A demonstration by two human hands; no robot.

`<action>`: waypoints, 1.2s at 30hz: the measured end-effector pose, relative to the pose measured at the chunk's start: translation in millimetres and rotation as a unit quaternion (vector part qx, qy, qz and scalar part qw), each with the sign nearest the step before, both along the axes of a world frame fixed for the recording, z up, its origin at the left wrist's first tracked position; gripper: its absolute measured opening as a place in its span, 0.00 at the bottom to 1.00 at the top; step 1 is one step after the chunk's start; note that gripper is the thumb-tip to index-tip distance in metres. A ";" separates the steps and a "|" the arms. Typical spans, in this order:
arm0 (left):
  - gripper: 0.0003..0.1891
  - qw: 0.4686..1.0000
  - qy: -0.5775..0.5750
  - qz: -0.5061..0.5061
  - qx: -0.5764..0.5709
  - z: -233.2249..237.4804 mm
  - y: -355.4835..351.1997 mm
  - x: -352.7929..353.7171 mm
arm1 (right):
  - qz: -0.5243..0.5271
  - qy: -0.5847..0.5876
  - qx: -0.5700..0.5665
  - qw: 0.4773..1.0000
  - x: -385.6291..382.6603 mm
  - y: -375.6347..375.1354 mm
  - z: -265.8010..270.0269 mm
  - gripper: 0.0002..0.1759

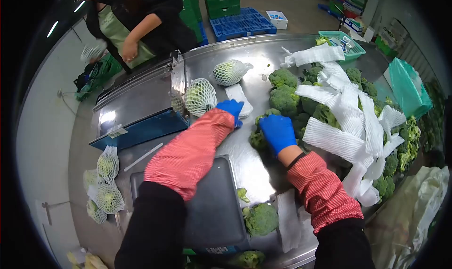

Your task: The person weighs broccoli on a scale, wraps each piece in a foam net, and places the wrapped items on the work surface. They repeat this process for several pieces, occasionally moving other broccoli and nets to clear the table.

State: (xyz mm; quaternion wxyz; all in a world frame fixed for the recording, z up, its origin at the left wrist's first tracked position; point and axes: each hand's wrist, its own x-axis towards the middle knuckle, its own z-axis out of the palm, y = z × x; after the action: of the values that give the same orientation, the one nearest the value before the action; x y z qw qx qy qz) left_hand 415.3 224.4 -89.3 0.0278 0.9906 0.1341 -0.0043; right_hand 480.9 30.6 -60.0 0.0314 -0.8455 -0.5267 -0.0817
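Observation:
My left hand (230, 110), in a blue glove, is over the lower part of a flat white foam net sleeve (238, 95). Its thumb stands apart from the fingers; whether they pinch the sleeve's edge is hard to see. My right hand (278, 132), also gloved in blue, is closed on a broccoli head (258, 139) at the edge of the pile, hiding much of it. Just beyond my left hand are two broccoli heads in foam nets, a nearer netted head (200, 97) and a farther netted head (230, 72).
Loose white sleeves (346, 111) cover the broccoli pile (284, 99) on the right. A dark tray (209, 207) and a loose broccoli head (262, 219) are near me. Netted heads (109, 196) lie left. A co-worker (136, 28) stands behind a metal machine (136, 99).

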 end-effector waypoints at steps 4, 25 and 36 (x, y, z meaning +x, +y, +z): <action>0.22 0.963 -0.030 0.103 -0.248 -58.4 41.8 31.5 | -0.003 0.038 0.104 0.994 -24.7 -33.3 31.3 0.15; 0.22 0.550 -0.231 0.123 -0.793 181.1 -149.3 -355.9 | 0.087 0.567 0.270 0.774 -231.3 -106.7 116.5 0.33; 0.29 0.429 -0.210 0.127 -0.869 133.6 -266.8 -428.2 | 0.014 0.779 0.267 0.567 -271.3 -161.4 111.0 0.23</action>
State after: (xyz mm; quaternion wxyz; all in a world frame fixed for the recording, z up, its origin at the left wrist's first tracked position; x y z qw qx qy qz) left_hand -12.9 -42.4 44.3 0.9017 0.3848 0.1737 0.0934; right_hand 209.6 -130.9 51.1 0.6549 -0.5276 -0.2645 0.4719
